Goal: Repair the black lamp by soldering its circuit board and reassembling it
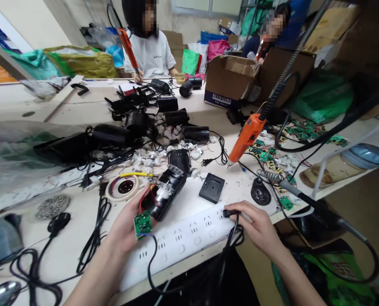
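Observation:
My left hand (128,225) is closed round an opened black plastic housing (166,191) with white and clear parts and red wires inside. A green circuit board (142,225) hangs from its wires at the palm. My right hand (255,223) grips a black power plug (231,213) at the right end of a long white power strip (179,242). From the plug a black cord drops over the table's front edge. Just beyond the strip lies a square black plastic part (211,188). Whether the plug's pins are fully in the socket is hidden.
An orange electric screwdriver (246,138) hangs at right, above a soldering iron (299,193) in a coil holder. Black housings (112,135) and small white parts crowd the middle. Circuit boards (310,129) and a jar (345,163) lie right. Two people sit opposite, near a cardboard box (224,102).

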Motion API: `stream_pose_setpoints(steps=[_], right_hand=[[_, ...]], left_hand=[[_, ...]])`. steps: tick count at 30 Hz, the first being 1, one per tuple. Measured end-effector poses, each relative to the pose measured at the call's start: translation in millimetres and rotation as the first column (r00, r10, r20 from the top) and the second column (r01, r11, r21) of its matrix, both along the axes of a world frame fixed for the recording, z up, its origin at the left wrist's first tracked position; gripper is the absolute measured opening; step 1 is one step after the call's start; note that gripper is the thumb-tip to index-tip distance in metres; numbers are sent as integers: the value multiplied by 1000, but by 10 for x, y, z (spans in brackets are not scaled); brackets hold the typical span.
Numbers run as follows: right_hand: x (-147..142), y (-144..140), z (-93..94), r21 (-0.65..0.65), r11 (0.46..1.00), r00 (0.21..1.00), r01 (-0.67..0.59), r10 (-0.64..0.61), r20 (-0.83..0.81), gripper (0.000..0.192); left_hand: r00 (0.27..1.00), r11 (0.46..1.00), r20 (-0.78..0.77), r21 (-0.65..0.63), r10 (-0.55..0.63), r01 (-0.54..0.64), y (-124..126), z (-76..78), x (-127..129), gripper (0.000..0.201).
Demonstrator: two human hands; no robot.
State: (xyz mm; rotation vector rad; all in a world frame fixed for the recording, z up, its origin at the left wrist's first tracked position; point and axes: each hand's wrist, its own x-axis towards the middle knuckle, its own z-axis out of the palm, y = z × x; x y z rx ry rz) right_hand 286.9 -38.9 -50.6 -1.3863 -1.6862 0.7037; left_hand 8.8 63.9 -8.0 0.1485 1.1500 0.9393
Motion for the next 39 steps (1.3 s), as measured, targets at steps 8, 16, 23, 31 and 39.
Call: stream_pose_setpoints(steps=[8,16,23,31,39], right_hand=[[-5,79,-15,44,986,979,-161,153,137,23],[-38,143,38,63,966,955,-252,238,176,24],[-53,131,-150,183,954,958,-238,199,209,23],[-41,95,-150,175,952,949,-253,208,238,23],[-71,0,-101,100,979,926,-177,132,354,23]], left_hand=[[992,972,90,-209,-90,107,-246,54,-9,25],[996,974,88,-221,-27,46,-319,126,-77,28],[991,986,103,-133,-89,102,-330,136,-134,31],[982,986,165,-125,-90,111,-300,51,-138,32],[989,989,129,-124,-68,84,-276,41,-162,30]])
